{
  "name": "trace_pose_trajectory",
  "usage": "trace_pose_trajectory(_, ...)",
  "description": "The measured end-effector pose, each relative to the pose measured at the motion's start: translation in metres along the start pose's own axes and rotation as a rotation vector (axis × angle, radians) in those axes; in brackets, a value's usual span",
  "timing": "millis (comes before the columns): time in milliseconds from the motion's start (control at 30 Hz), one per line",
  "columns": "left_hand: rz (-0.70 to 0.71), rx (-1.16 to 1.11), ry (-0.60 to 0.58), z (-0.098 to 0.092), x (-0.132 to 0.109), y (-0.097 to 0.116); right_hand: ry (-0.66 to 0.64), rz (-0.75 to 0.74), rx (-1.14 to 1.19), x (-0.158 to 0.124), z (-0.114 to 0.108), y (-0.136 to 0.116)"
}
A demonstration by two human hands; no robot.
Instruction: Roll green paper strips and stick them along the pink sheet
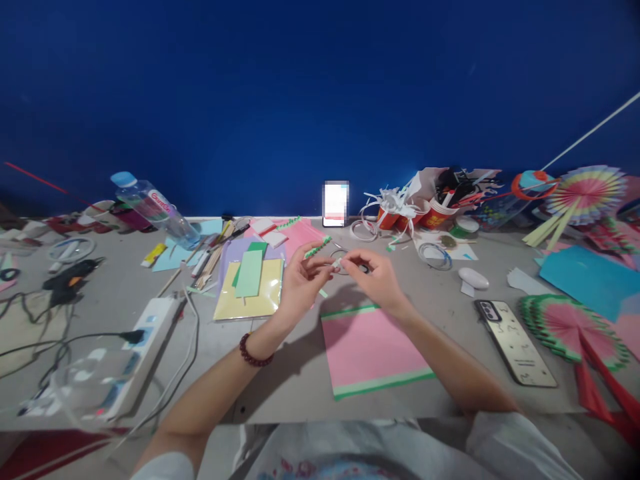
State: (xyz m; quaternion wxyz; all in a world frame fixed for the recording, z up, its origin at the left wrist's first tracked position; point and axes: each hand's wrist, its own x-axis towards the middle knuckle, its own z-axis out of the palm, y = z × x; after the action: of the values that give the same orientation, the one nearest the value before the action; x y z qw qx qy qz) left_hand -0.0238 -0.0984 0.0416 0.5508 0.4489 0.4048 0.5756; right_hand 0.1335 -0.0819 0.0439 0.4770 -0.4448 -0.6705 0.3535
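Above the middle of the table, my left hand [306, 277] and my right hand [373, 273] meet at the fingertips. Between them is a small pale piece [337, 263], pinched by the thumb and fingers of both hands; what it is made of is too small to tell. A pink paper sheet [377, 347] with green strips along its top and bottom edges lies flat just below my hands. To the left of my left hand, light green and dark green paper pieces [251, 272] rest on a yellow packet [223, 300].
A tilted water bottle [160, 210], power strip [145, 353] and glue gun [73, 283] are at left. Red cups [435, 215], a patterned phone [517, 343], a watermelon-coloured paper fan [575, 330] and blue paper [583, 277] are at right. A lit phone [335, 203] stands against the blue wall.
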Motion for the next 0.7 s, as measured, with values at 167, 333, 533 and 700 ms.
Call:
trace_pose_trajectory(167, 0.004, -0.041, 0.006, 0.0001, -0.0001, -0.0049, 0.011, -0.005, -0.019, -0.0012, -0.0001, -0.0009)
trace_pose_trajectory(333, 0.016, -0.052, 0.016, -0.0001, -0.0021, -0.009, 0.049, -0.005, -0.051, -0.0022, -0.0001, -0.0013)
trace_pose_trajectory(533, -0.043, -0.055, 0.05, 0.0012, -0.0031, -0.0056, 0.057, -0.007, -0.068, -0.0027, 0.0004, -0.0021)
trace_pose_trajectory(700, -0.097, -0.079, 0.07, 0.0029, -0.0033, -0.0023, 0.049, -0.021, -0.085, -0.0022, -0.0007, -0.0009)
